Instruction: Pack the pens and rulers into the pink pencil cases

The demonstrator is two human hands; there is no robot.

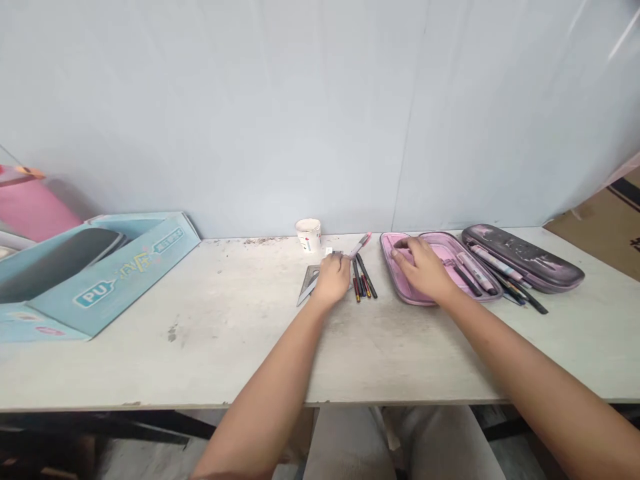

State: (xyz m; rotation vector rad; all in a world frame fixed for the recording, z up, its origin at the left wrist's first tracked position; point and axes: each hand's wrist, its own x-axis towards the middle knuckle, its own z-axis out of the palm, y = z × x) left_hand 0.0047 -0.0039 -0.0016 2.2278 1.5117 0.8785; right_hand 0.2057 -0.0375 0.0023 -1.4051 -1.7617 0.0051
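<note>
My left hand (334,275) is closed over the table, at the near end of a slim pen (361,245) with a pink tip. Beneath and left of it lies a clear set square (307,285), partly covered by the hand. Just right of this hand, several dark pencils (364,279) lie close together. My right hand (423,267) reaches into an opened pink pencil case (415,299), thumb and fingers apart over its left side. A pink marker (475,268) and a black pen (467,280) rest in the case's right side.
A paper cup (309,237) stands by the wall. At right, a dark pencil case (523,257) lies beside several pens and pencils (515,291). A light-blue box (120,283) fills the table's left end. Brown cardboard (605,230) stands at far right.
</note>
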